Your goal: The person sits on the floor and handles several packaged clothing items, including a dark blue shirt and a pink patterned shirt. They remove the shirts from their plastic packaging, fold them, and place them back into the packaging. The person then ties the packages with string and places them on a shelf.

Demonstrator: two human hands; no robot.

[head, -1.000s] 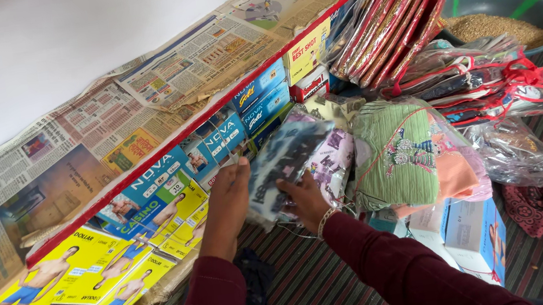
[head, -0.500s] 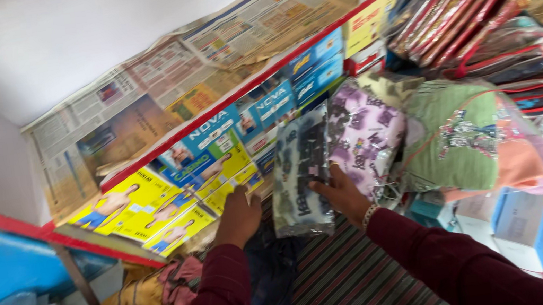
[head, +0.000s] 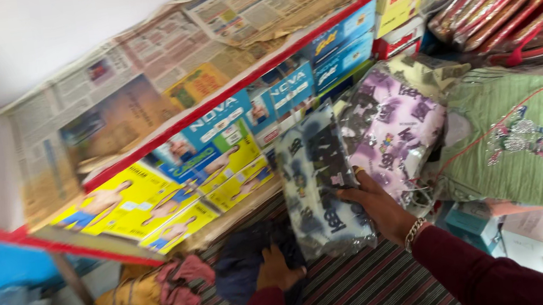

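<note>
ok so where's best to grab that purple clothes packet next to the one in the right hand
Probably by its lower edge, coming from below. The purple packet stands on end, leaning between the dark patterned packet in the right hand and the green packet, so only its bottom and front look free.

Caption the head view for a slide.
Right hand steadies a plastic-wrapped dark patterned garment while the left hand reaches into dark cloth below.
</note>
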